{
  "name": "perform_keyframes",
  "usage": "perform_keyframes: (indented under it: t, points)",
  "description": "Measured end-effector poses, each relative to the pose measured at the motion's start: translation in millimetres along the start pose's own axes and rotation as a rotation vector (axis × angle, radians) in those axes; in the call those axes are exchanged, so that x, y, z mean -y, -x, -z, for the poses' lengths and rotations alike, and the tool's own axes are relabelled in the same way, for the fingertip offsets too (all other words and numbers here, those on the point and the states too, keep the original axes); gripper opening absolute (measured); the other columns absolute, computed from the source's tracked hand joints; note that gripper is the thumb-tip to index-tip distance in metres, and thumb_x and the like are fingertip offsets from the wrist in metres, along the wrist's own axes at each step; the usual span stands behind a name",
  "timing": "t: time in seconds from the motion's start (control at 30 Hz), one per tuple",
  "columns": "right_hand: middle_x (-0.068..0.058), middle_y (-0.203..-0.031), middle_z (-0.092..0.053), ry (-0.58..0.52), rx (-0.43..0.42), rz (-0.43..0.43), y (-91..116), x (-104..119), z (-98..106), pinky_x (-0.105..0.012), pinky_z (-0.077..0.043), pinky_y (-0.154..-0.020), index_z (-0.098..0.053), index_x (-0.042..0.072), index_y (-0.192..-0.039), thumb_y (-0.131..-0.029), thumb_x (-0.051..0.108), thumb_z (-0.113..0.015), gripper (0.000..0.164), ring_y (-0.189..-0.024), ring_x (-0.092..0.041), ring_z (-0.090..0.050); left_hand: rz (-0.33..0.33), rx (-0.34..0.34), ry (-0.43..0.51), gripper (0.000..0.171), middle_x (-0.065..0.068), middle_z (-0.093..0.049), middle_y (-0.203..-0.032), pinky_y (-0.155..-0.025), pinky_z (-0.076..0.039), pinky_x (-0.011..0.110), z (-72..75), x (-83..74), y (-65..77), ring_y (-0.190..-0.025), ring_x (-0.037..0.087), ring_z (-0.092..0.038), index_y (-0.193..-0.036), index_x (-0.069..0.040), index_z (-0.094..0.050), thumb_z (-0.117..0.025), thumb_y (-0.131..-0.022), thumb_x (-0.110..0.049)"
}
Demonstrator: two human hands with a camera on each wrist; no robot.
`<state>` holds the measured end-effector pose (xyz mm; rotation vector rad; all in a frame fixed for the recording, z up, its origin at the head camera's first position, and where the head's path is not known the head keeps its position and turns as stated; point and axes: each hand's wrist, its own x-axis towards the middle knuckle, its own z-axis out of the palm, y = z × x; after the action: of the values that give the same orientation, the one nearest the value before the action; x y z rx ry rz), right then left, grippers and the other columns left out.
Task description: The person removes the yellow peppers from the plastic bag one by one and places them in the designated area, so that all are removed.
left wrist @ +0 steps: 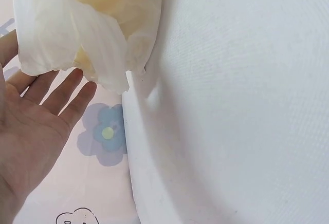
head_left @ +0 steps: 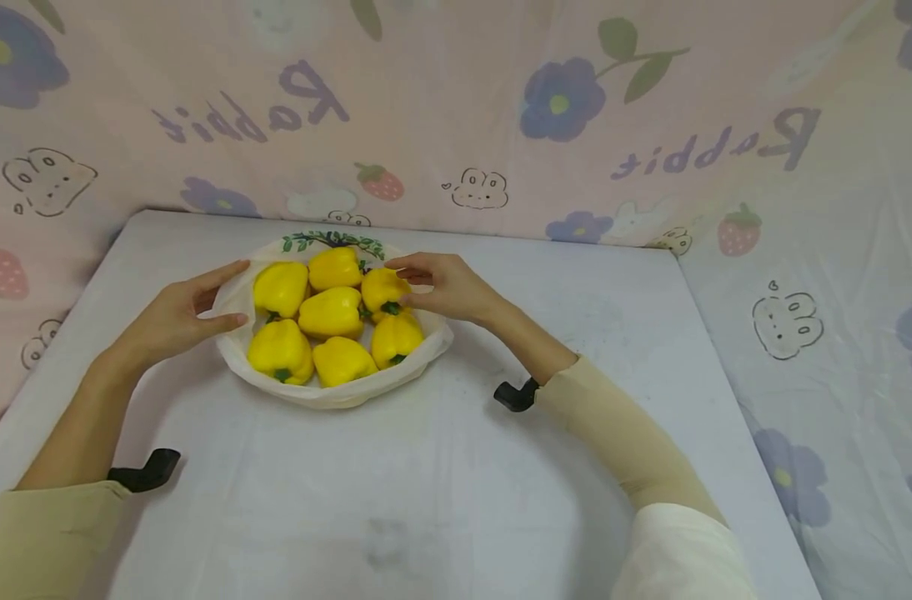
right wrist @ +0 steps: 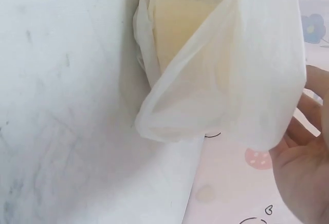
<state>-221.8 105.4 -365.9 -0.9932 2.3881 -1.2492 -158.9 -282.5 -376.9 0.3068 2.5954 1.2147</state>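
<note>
Several yellow bell peppers (head_left: pixel 332 312) with green stems lie together in a whitish translucent plastic bag (head_left: pixel 336 398), its mouth spread wide around them. My left hand (head_left: pixel 174 321) is at the bag's left rim, thumb and fingers spread apart. In the left wrist view, its fingertips (left wrist: pixel 75 75) meet the bag's edge (left wrist: pixel 103 44). On the other side my right hand (head_left: pixel 452 287) reaches over the right rim, fingers loosely bent beside the rightmost upper pepper (head_left: pixel 384 287). The right wrist view has the bag wall (right wrist: pixel 267 54) hiding part of those fingers; firm contact with the pepper cannot be told.
The bag stands on a table with a white cover (head_left: pixel 456 467), towards its back left. A printed cloth (head_left: pixel 441 100) with rabbits, flowers and strawberries hangs behind. Black curved pieces (head_left: pixel 516 396) stick out by both wrists.
</note>
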Motion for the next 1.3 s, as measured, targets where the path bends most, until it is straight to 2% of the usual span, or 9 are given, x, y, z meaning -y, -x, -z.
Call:
perform_keyframes:
  t: [0.27,0.5,0.73,0.87,1.13,1.3]
  points:
    - [-0.010,-0.141,-0.057,0.062,0.005,-0.050,-9,-2,-4,-0.024,-0.046,-0.103,-0.055,0.003,-0.139,-0.091,0.011,-0.073,0.052,-0.123,-0.023,-0.058,-0.009,-0.003,0.014,0.083,0.013,-0.023,-0.163,-0.107,-0.030,0.068,-1.3,3.0,-0.9,-0.138,0.051,-0.034,-0.159,-0.024,-0.025,-0.073,-0.092,-0.025]
    - [-0.006,-0.142,-0.056,0.121,0.009,-0.103,-16,-3,-10,-0.029,-0.046,-0.105,-0.056,0.009,-0.140,-0.092,0.016,-0.073,0.052,-0.125,-0.022,-0.056,-0.015,0.000,0.031,0.082,0.011,-0.023,-0.163,-0.108,-0.029,0.067,-3.0,5.2,-1.2,-0.139,0.050,-0.033,-0.159,-0.024,-0.026,-0.073,-0.092,-0.023]
    - [-0.006,-0.138,-0.058,0.269,0.026,-0.146,-25,1,-15,-0.033,-0.045,-0.105,-0.056,0.011,-0.141,-0.091,0.025,-0.074,0.056,-0.120,-0.021,-0.055,-0.004,-0.002,0.014,0.083,0.013,-0.024,-0.163,-0.107,-0.028,0.070,-2.7,6.2,-2.8,-0.138,0.052,-0.033,-0.159,-0.027,-0.024,-0.073,-0.092,-0.026]
    - [-0.007,-0.139,-0.057,0.323,0.053,-0.183,-32,1,-17,-0.032,-0.045,-0.104,-0.053,0.013,-0.144,-0.091,0.029,-0.074,0.059,-0.118,-0.020,-0.055,-0.010,-0.007,0.012,0.083,0.013,-0.024,-0.162,-0.107,-0.028,0.070,-2.0,5.1,-3.4,-0.138,0.052,-0.033,-0.159,-0.027,-0.025,-0.073,-0.092,-0.026]
    - [-0.008,-0.140,-0.056,0.320,0.090,-0.258,-39,-2,-19,-0.037,-0.043,-0.108,-0.049,0.013,-0.147,-0.090,0.035,-0.074,0.066,-0.120,-0.021,-0.054,-0.017,-0.008,0.031,0.082,0.013,-0.023,-0.163,-0.109,-0.026,0.069,-1.7,3.6,-2.4,-0.139,0.051,-0.031,-0.159,-0.025,-0.026,-0.073,-0.092,-0.025]
    - [-0.006,-0.147,-0.051,0.312,0.110,-0.303,-41,-5,-21,-0.037,-0.037,-0.114,-0.046,0.016,-0.149,-0.089,0.042,-0.074,0.071,-0.132,-0.021,-0.048,-0.019,-0.011,0.036,0.082,0.013,-0.023,-0.163,-0.110,-0.026,0.068,-1.7,3.1,-2.5,-0.141,0.050,-0.030,-0.159,-0.024,-0.027,-0.074,-0.091,-0.024]
